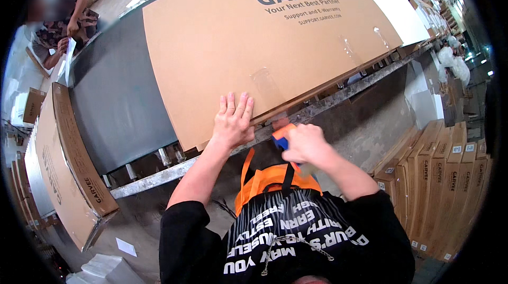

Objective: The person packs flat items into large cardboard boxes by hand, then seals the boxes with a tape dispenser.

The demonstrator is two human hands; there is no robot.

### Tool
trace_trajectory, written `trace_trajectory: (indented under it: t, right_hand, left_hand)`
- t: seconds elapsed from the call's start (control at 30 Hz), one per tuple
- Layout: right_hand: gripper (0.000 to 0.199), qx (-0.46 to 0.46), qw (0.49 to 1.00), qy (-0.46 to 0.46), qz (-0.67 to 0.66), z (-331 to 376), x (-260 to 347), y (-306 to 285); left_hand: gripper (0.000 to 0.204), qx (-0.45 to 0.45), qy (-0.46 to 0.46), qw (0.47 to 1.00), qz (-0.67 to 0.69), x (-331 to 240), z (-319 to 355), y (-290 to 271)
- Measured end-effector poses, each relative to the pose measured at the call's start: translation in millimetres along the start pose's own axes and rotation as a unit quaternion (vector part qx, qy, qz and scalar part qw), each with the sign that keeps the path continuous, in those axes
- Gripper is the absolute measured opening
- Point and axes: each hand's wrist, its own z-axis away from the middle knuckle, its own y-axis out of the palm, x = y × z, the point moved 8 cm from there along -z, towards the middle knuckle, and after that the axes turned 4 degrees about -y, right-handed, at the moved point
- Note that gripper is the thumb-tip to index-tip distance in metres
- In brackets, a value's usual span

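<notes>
A large flat brown cardboard box point(222, 46) lies in front of me on a conveyor. My left hand point(233, 125) rests open on its top near the front edge, fingers stretched out. Short clear tape strips point(269, 84) cross that edge onto the top face. My right hand point(307, 143) is closed around an orange and blue tape gun point(282, 134), held close to the box's near side, just right of my left hand. Whether the tape gun touches the box I cannot tell. An orange pouch point(272, 178) hangs at my waist.
A dark grey belt point(119, 88) runs left of the box, with a metal rail point(153, 179) along the near side. Another carton point(69, 162) leans at the left. Several cartons point(439, 178) stand at the right. A person point(66, 32) holds white paper at the far left.
</notes>
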Motion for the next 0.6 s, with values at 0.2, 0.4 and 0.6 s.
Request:
trace_trajectory:
  t: [0.2,0.4,0.6]
  right_hand:
    - [0.042,-0.005,0.986,-0.102,0.129,-52,38,35]
    - [0.069,-0.318,0.880,-0.350,0.042,41,-42,-9]
    - [0.065,-0.449,0.729,-0.516,-0.015,98,-101,-72]
  left_hand:
    - [0.076,-0.018,0.003,1.000,-0.002,-6,-7,-12]
    - [0.053,-0.036,-0.298,0.886,0.353,27,3,-23]
    - [0.029,-0.019,-0.424,0.507,0.751,-97,-15,4]
